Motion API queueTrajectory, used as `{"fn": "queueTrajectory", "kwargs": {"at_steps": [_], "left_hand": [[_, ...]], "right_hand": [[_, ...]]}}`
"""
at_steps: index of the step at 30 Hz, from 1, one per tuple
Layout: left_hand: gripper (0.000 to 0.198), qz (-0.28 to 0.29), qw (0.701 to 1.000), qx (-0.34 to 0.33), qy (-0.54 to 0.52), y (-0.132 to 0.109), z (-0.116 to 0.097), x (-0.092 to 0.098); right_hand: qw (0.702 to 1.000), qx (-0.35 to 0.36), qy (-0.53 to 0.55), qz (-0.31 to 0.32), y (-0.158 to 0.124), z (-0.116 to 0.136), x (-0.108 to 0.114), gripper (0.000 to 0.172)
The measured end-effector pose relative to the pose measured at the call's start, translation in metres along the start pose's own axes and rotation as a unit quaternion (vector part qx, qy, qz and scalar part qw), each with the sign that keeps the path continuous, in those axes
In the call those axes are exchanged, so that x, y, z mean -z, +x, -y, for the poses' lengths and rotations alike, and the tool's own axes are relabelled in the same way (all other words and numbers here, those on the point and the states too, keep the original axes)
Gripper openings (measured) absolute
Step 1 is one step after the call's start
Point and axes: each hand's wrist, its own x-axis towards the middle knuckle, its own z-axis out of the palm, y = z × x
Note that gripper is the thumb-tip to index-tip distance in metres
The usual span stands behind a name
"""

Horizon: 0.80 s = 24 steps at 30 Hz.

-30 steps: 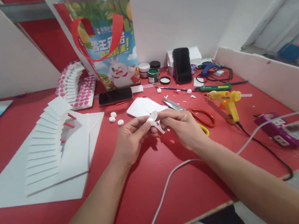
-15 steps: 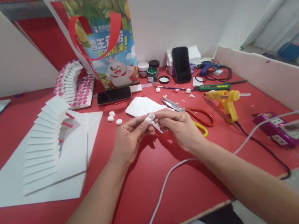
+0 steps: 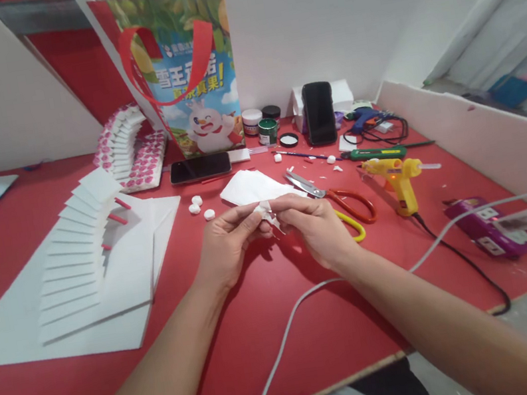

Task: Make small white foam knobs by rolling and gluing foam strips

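Note:
Between my fingertips is a small crumpled piece of white paper (image 3: 266, 210), with a loose torn strip hanging toward the right. My left hand (image 3: 230, 240) pinches it from the left side. My right hand (image 3: 317, 225) grips its other side between thumb and fingers. Just behind my hands lies a stack of white paper sheets (image 3: 254, 187). Several small white balls (image 3: 209, 214) rest left of it. Scissors (image 3: 309, 184) with red and yellow handles lie beside and partly behind my right hand.
On the left, a curved stepped white foam staircase (image 3: 69, 257) stands on white boards (image 3: 8, 334). A yellow glue gun (image 3: 401, 184), purple power block (image 3: 491, 230) and white cable (image 3: 290, 328) occupy the right and front. A paper bag (image 3: 196, 67) and phones (image 3: 200, 167) are behind.
My fingers have shifted slightly on the white paper, and its top edge now looks more folded and jagged. Both hands stay in nearly the same place.

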Motion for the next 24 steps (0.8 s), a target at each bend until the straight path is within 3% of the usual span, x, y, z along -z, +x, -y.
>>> {"fn": "queueTrajectory", "kwargs": {"at_steps": [7,16,24], "left_hand": [[0.025,0.001,1.000,0.004,0.028,-0.0010,0.0006,0.0006],[0.020,0.005,1.000,0.002,0.017,-0.0008,0.0007,0.0001],[0.016,0.016,1.000,-0.001,0.025,-0.0005,-0.0017,0.0000]], "right_hand": [[0.961,0.178,-0.209,0.017,-0.0022,0.0029,0.0060,0.036],[0.913,0.292,-0.283,0.019,-0.0035,0.0011,0.0059,0.038],[0.891,0.329,-0.311,0.021,-0.0048,0.0013,0.0075,0.037]]}}
